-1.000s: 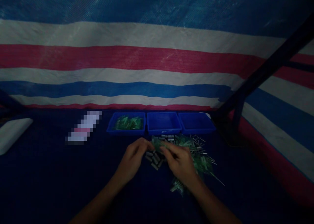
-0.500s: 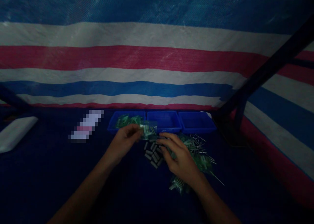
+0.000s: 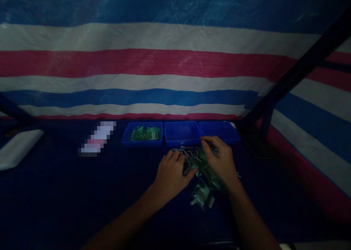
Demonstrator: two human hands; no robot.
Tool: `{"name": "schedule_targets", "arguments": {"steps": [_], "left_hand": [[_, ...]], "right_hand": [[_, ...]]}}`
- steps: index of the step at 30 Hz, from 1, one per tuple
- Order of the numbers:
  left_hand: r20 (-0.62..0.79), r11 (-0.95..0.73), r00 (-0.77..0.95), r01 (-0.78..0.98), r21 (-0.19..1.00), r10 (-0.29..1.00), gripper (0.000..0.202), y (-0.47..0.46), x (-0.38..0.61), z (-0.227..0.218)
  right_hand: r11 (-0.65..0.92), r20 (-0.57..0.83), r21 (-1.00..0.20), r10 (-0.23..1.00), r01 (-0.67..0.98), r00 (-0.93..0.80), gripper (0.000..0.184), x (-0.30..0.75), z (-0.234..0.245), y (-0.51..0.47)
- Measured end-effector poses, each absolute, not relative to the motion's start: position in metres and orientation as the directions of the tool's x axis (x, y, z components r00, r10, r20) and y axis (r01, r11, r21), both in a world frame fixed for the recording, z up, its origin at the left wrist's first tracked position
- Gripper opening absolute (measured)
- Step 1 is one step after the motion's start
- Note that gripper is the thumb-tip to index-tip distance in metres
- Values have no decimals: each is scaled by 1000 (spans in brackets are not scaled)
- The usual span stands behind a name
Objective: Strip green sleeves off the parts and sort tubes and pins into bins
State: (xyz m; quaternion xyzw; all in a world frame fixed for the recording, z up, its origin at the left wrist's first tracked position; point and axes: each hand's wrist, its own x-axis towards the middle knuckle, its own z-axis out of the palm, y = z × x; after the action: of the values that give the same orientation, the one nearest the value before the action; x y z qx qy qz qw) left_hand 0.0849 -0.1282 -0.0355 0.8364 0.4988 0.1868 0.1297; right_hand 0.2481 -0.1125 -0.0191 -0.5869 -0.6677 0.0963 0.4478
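Observation:
My left hand [image 3: 170, 174] lies at the left side of a mixed pile, its fingers bent and the thumb held apart, with small grey cylindrical pieces [image 3: 189, 165] between them. Over the far right part of the pile arches my right hand [image 3: 221, 161], thumb and fingers apart. Greenish clear plastic bags [image 3: 205, 168] lie between the two hands, partly covered by them. Nearer to me, another small clear bag [image 3: 201, 196] holds thin pieces. I see no bag gripped in either hand. Dim light and motion blur the pile.
Three blue trays stand in a row behind the pile: the left tray [image 3: 142, 144] holds several greenish bags, beside a middle tray [image 3: 182, 142] and a right tray [image 3: 219, 122]. A blurred-out card [image 3: 98, 137] and a white object [image 3: 20, 149] lie left. Striped sheeting [image 3: 153, 63] hangs behind.
The clear bag of pieces has left my left hand. That hand has moved right and down to the pile; my right hand has moved right and slightly up. The loose cylinders have shifted right.

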Motion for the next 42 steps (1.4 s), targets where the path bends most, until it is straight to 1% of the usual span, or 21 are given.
{"name": "schedule_targets", "arguments": {"steps": [3, 5, 8, 10, 12, 14, 16, 17, 18, 20, 23, 25, 26, 28, 30, 32, 34, 35, 36, 38, 42], "left_hand": [[138, -442, 422, 821, 362, 896, 35, -128, 94, -42], [116, -423, 414, 811, 404, 903, 31, -122, 93, -44], [73, -370, 400, 742, 558, 914, 20, -114, 86, -48], [38, -289, 372, 649, 704, 928, 12, -111, 79, -49], [0, -170, 336, 476, 863, 942, 7, -109, 70, -48], [-30, -43, 285, 245, 969, 958, 9, -108, 63, -44], [-54, 43, 233, 54, 998, 971, 15, -106, 57, -39], [-59, 62, 220, -7, 998, 974, 17, -105, 54, -36], [-48, 61, 225, -49, 997, 973, 17, -104, 52, -34], [32, -9, 258, -90, 996, 966, 13, -103, 50, -30], [189, -169, 281, -95, 981, 941, 6, -103, 49, -28], [217, -209, 246, -58, 976, 945, 7, -104, 51, -29], [200, -194, 212, -48, 980, 957, 4, -105, 52, -30], [117, -110, 124, -66, 992, 985, 15, -107, 55, -32], [-13, 25, 99, -122, 992, 995, 27, -108, 58, -33], [-171, 202, 190, -160, 966, 967, 33, -108, 59, -33], [-298, 367, 325, -177, 913, 898, 45, -108, 59, -31], [-332, 421, 376, -186, 888, 865, 49, -108, 59, -30], [-341, 446, 408, -194, 874, 847, 47, -108, 58, -29], [-300, 414, 420, -213, 885, 856, 36, -109, 56, -28], [-144, 211, 329, -177, 961, 933, 19, -108, 55, -28]], "right_hand": [[306, 463, -642, 886, 703, 38, 16, 243, -24, -112], [317, 452, -634, 892, 705, 5, 16, 240, -26, -112], [328, 435, -638, 900, 697, -25, 16, 236, -27, -113], [328, 425, -648, 905, 687, -31, 16, 233, -28, -114], [304, 401, -680, 916, 668, -9, 17, 231, -28, -115], [234, 328, -757, 944, 610, 46, 20, 227, -29, -116], [123, 188, -877, 977, 464, 96, 29, 223, -30, -116], [61, 101, -934, 990, 351, 96, 34, 220, -30, -117], [-2, 15, -976, 997, 219, 75, 40, 218, -30, -117], [-107, -107, -993, 994, -40, -4, 47, 215, -30, -118], [-147, -132, -958, 988, -246, -76, 32, 211, -32, -118], [-119, -103, -949, 992, -293, -67, 22, 210, -33, -119], [-99, -89, -947, 995, -305, -45, 24, 210, -33, -119], [-45, -56, -954, 998, -296, 28, 35, 211, -34, -119], [29, 5, -977, 993, -210, 114, 33, 212, -35, -119], [133, 120, -988, 981, -77, 151, 18, 214, -35, -119], [269, 273, -962, 955, 48, 117, 5, 216, -35, -120], [333, 342, -938, 936, 101, 86, 4, 217, -34, -121], [385, 397, -910, 916, 152, 56, 8, 217, -34, -122], [429, 448, -866, 894, 258, 17, 13, 217, -33, -123], [399, 448, -828, 893, 394, 38, 15, 214, -32, -123]]}}
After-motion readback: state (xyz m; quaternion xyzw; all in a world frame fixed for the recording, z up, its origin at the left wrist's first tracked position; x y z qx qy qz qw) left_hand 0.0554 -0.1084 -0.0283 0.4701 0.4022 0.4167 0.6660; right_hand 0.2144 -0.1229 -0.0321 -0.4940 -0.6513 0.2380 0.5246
